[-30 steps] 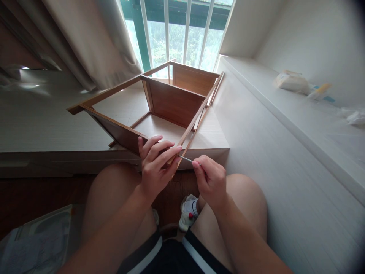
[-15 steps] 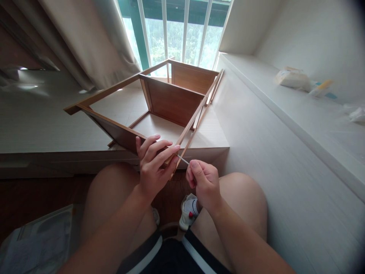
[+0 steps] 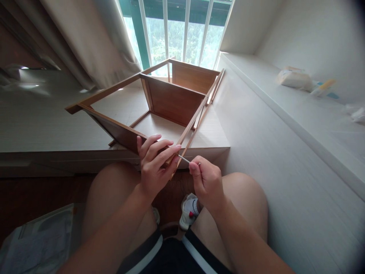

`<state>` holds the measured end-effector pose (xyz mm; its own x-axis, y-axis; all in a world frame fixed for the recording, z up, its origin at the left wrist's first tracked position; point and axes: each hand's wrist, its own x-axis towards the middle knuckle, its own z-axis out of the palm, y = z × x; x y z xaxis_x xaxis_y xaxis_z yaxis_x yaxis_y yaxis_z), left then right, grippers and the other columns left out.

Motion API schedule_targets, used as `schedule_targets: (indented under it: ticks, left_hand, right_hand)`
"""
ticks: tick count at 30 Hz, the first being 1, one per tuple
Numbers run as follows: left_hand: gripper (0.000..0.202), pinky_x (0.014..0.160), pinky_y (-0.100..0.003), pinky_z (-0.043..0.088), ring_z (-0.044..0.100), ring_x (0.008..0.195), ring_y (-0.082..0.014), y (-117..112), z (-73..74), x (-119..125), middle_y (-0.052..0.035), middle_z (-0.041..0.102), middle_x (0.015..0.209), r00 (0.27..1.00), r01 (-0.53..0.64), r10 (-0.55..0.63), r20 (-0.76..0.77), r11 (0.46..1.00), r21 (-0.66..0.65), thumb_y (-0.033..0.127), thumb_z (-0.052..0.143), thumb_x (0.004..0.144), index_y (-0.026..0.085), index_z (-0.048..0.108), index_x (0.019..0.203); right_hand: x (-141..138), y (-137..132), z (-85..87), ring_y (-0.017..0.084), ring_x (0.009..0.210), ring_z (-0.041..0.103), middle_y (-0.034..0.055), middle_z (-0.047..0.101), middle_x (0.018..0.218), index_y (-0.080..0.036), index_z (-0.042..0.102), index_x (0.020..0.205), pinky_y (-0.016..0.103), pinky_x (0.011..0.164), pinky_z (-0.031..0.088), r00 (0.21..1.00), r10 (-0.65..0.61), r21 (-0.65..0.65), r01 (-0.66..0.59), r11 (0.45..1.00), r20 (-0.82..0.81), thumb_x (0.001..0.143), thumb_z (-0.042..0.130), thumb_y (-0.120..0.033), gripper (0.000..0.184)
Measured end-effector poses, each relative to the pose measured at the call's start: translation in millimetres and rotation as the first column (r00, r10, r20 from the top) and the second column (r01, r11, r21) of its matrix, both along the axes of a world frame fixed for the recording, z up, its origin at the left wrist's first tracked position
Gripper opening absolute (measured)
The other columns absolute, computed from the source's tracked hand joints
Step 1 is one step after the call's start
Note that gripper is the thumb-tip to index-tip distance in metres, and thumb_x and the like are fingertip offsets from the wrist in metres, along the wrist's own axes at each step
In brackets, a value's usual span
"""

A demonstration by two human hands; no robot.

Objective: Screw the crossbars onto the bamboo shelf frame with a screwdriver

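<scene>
A brown wooden shelf frame (image 3: 176,101) lies tilted on its side, with panels set between its long rails. My left hand (image 3: 155,163) grips its near corner, fingers laid across the lower panel edge and thumb on the near side by the rails. In my right hand (image 3: 207,180) is a thin metal hex key (image 3: 184,158), pinched between thumb and curled fingers. The key's far tip meets the frame's corner right beside my left fingertips. Whatever the tip sits in is too small to make out.
The frame rests on a pale wood-grain ledge (image 3: 57,129) below a barred window (image 3: 176,34). A curtain (image 3: 94,42) hangs at the left. Along the right runs a white raised shelf (image 3: 256,83) with a white packet (image 3: 295,78). A flat clear-covered package (image 3: 40,239) lies lower left.
My right hand has turned slightly and shifted a little to the right on the hex key. The left hand and the frame have hardly moved.
</scene>
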<state>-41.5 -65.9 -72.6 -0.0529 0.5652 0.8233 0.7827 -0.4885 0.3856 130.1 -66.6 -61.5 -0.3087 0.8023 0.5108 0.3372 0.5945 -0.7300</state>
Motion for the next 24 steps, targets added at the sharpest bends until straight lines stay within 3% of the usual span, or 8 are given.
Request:
schedule_targets:
  ticks: [4, 8, 10, 12, 15, 17, 19, 24]
  left_hand:
    - [0.027, 0.120, -0.051, 0.020, 0.053, 0.123, -0.0232, 0.1, 0.0, 0.3, -0.0016, 0.069, 0.107, 1.000, 0.001, -0.001, 0.000, 1.000, 0.003, 0.019, 0.070, 0.083, 0.029, 0.071, 0.107]
    - [0.027, 0.120, -0.051, 0.020, 0.053, 0.123, -0.0228, 0.1, 0.1, 0.1, -0.0016, 0.069, 0.107, 1.000, 0.000, 0.000, 0.001, 1.000, 0.008, 0.018, 0.070, 0.082, 0.029, 0.071, 0.107]
    - [0.026, 0.120, -0.051, 0.019, 0.053, 0.123, -0.0225, 0.0, 0.1, -0.1, -0.0015, 0.069, 0.107, 1.000, -0.001, 0.001, 0.001, 1.000, 0.004, 0.019, 0.070, 0.083, 0.029, 0.071, 0.107]
    - [0.025, 0.120, -0.050, 0.019, 0.053, 0.123, -0.0223, 0.0, 0.0, -0.2, -0.0013, 0.069, 0.107, 1.000, -0.001, 0.001, 0.001, 1.000, 0.002, 0.020, 0.070, 0.083, 0.030, 0.071, 0.106]
    - [0.023, 0.121, -0.051, 0.018, 0.053, 0.122, -0.0223, 0.3, -0.1, 0.3, -0.0011, 0.069, 0.106, 1.000, -0.003, 0.003, 0.005, 1.000, 0.003, 0.021, 0.069, 0.084, 0.030, 0.071, 0.105]
    - [0.023, 0.121, -0.052, 0.017, 0.053, 0.122, -0.0224, 0.5, -0.2, 0.7, -0.0011, 0.069, 0.107, 1.000, -0.002, 0.002, 0.007, 1.000, 0.004, 0.020, 0.069, 0.084, 0.030, 0.071, 0.105]
    - [0.024, 0.121, -0.052, 0.017, 0.053, 0.122, -0.0224, 0.6, -0.4, 1.0, -0.0012, 0.069, 0.107, 1.000, 0.002, -0.002, 0.006, 1.000, 0.004, 0.020, 0.069, 0.083, 0.030, 0.071, 0.106]
    - [0.025, 0.121, -0.051, 0.017, 0.053, 0.123, -0.0222, 0.3, -0.6, 0.6, -0.0008, 0.069, 0.107, 1.000, -0.002, 0.002, 0.007, 1.000, 0.000, 0.020, 0.070, 0.083, 0.031, 0.071, 0.105]
  right_hand:
    - [0.4, 1.0, 1.6, 0.013, 0.066, 0.045, 0.0010, 0.051, 0.072, -0.019, 0.051, 0.076, 0.028, 0.064, 0.033, 0.998, 0.023, 0.002, -0.023, 1.000, -0.053, 0.099, 0.047, -0.020, 0.023]
    - [-5.7, -0.4, -2.4, 0.012, 0.058, 0.043, -0.0004, 0.048, 0.062, -0.018, 0.050, 0.067, 0.027, 0.056, 0.032, 0.963, 0.001, -0.261, -0.074, 0.962, -0.268, 0.100, 0.046, -0.030, 0.036]
    - [-11.1, -1.8, -5.7, 0.011, 0.050, 0.039, -0.0015, 0.045, 0.055, -0.019, 0.047, 0.062, 0.026, 0.048, 0.029, 0.888, -0.030, -0.442, -0.200, 0.875, -0.460, 0.101, 0.045, -0.036, 0.043]
    - [-15.8, -3.1, -7.5, 0.010, 0.043, 0.037, -0.0022, 0.045, 0.050, -0.019, 0.045, 0.060, 0.025, 0.042, 0.023, 0.773, -0.065, -0.543, -0.381, 0.748, -0.631, 0.100, 0.045, -0.039, 0.045]
    - [-18.8, -4.1, -6.0, 0.009, 0.038, 0.034, -0.0024, 0.045, 0.047, -0.019, 0.046, 0.059, 0.024, 0.038, 0.019, 0.615, -0.115, -0.556, -0.598, 0.577, -0.780, 0.099, 0.044, -0.038, 0.044]
    - [-18.6, -4.2, -3.9, 0.009, 0.037, 0.032, -0.0026, 0.044, 0.045, -0.019, 0.047, 0.059, 0.024, 0.037, 0.020, 0.551, -0.129, -0.532, -0.676, 0.510, -0.824, 0.099, 0.042, -0.037, 0.045]
    - [-17.8, -4.2, -3.1, 0.009, 0.037, 0.032, -0.0029, 0.043, 0.045, -0.019, 0.047, 0.059, 0.023, 0.037, 0.020, 0.548, -0.135, -0.534, -0.681, 0.501, -0.825, 0.099, 0.043, -0.037, 0.044]
    - [-17.7, -6.0, -5.5, 0.008, 0.038, 0.032, -0.0038, 0.043, 0.044, -0.019, 0.040, 0.058, 0.023, 0.038, 0.019, 0.657, -0.141, -0.578, -0.516, 0.632, -0.741, 0.098, 0.048, -0.036, 0.044]
